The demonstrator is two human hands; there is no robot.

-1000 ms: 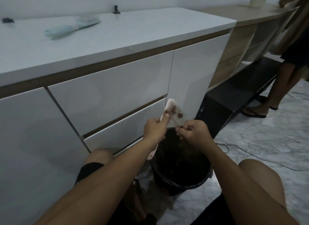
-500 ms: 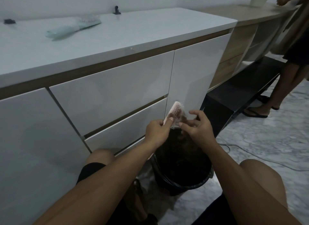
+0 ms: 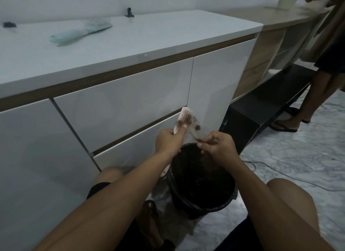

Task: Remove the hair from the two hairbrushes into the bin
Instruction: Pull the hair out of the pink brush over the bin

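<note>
My left hand (image 3: 169, 140) grips a pink hairbrush (image 3: 183, 118) by its handle, holding it tilted above a black bin (image 3: 200, 181) on the floor. Brown hair (image 3: 195, 128) clings to the bristles and stretches in thin strands down to my right hand (image 3: 216, 144), whose fingertips pinch those strands just over the bin's rim. A second, light-green hairbrush (image 3: 80, 31) lies on the white countertop (image 3: 149, 37) at the far left, out of reach of both hands.
White cabinet fronts (image 3: 121, 101) stand right behind the bin. My knees flank the bin. Another person's legs in flip-flops (image 3: 291, 112) stand at the right by a low black shelf (image 3: 265, 105). A cable (image 3: 280, 172) runs over the marble floor.
My right hand has closed on the hair and pulled it down and right, away from the bristles. The brush has turned so its bristle face shows more.
</note>
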